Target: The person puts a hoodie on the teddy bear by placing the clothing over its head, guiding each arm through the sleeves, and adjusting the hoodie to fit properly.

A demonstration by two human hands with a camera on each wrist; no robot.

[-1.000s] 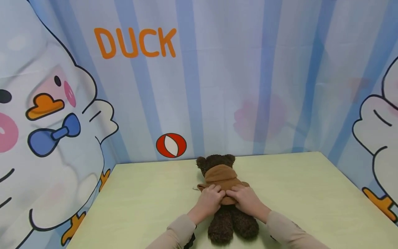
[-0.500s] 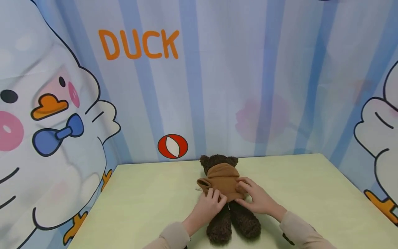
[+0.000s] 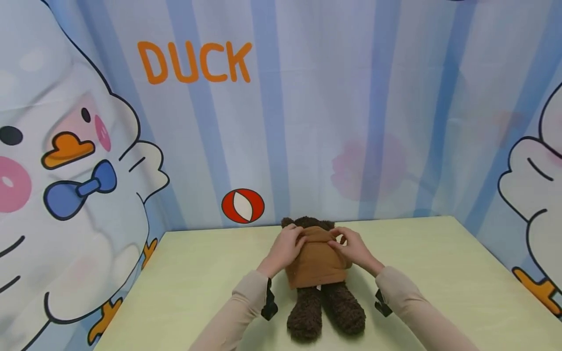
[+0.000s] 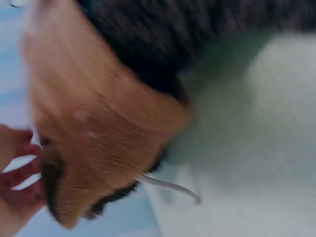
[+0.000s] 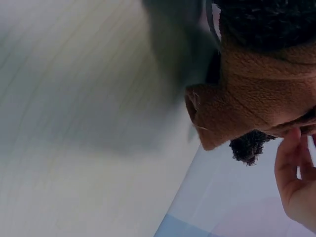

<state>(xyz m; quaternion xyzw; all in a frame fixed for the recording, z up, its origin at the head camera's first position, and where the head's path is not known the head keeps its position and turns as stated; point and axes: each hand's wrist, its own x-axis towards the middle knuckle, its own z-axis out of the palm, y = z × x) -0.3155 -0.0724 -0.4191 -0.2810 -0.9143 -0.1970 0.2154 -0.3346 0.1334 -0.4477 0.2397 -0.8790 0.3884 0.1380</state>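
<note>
A dark brown teddy bear (image 3: 305, 314) lies on the table, legs toward me, its face out of sight. It wears a brown fleece hoodie (image 3: 318, 265), whose hood is bunched at the back of the head. My left hand (image 3: 284, 247) grips the hood's left edge; its fingers are blurred beside a sleeve (image 4: 84, 182) in the left wrist view. Across from it, my right hand (image 3: 354, 247) pinches the hood's right edge between thumb and fingers. The right wrist view shows an empty sleeve opening (image 5: 192, 104). A thin grey cord (image 4: 170, 185) hangs from the hoodie.
The pale yellow-green table (image 3: 219, 278) ends against a blue striped curtain (image 3: 303, 122) printed with ducks and a ball. Black wrist devices (image 3: 269, 302) sit under both forearms.
Both hands were at the hoodie's lower hem, and the right one then shifted to its right side. Now both have moved up to the hood, and the hem sits flatter and wider.
</note>
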